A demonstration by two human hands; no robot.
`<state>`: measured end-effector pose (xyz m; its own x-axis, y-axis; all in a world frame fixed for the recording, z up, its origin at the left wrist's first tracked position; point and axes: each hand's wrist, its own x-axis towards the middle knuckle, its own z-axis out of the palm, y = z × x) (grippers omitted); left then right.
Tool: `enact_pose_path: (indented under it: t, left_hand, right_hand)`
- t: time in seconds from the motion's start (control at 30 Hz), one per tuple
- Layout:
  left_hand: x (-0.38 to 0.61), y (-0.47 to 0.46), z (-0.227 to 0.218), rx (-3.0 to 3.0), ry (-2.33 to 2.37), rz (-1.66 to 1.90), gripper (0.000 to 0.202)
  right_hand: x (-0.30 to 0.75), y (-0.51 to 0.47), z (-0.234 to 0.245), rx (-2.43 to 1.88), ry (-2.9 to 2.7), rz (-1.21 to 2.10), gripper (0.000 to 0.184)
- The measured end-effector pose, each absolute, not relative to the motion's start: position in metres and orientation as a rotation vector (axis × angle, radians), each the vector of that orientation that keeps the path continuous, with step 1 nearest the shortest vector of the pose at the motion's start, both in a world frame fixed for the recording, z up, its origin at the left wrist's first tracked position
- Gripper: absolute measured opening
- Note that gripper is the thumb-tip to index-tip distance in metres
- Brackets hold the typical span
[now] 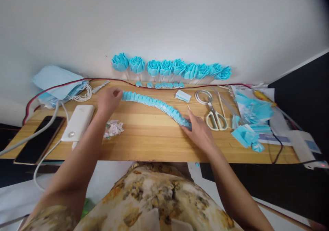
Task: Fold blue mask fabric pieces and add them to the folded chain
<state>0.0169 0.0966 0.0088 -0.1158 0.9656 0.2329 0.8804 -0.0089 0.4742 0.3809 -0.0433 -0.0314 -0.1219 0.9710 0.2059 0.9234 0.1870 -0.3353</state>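
Observation:
A long chain of overlapping folded blue pieces (154, 104) lies across the wooden table (144, 142). My left hand (108, 100) pinches its left end, fingers closed on it. My right hand (197, 130) presses on its right end, fingers curled over the last pieces. A row of finished blue paper-like flowers (169, 68) leans on the wall behind. Several small rolled blue pieces (160, 85) sit in a line below them.
White scissors (214, 116), a white cord coil (203, 96) and thin sticks lie at right, beside heaps of cut blue pieces (250, 121). A stack of blue face masks (58, 83), a white power bank (78, 121), a phone (38, 140) and white scraps (113, 128) are at left.

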Motion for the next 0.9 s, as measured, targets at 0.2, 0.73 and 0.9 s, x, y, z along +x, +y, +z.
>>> enact_pose_path:
  t: [0.2,0.73,0.9]
  left_hand:
    - [0.058,0.092,0.010,1.472,1.578,1.283,0.016]
    - [0.070,0.076,0.007,1.194,1.089,1.258,0.035]
    - [0.071,0.077,0.002,1.218,1.095,1.247,0.036]
  right_hand:
    - [0.387,-0.038,0.008,-1.532,-1.967,0.262,0.053]
    - [0.254,0.077,0.038,-0.949,-2.077,0.484,0.009]
    - [0.250,0.078,0.034,-0.932,-2.101,0.490,0.009]
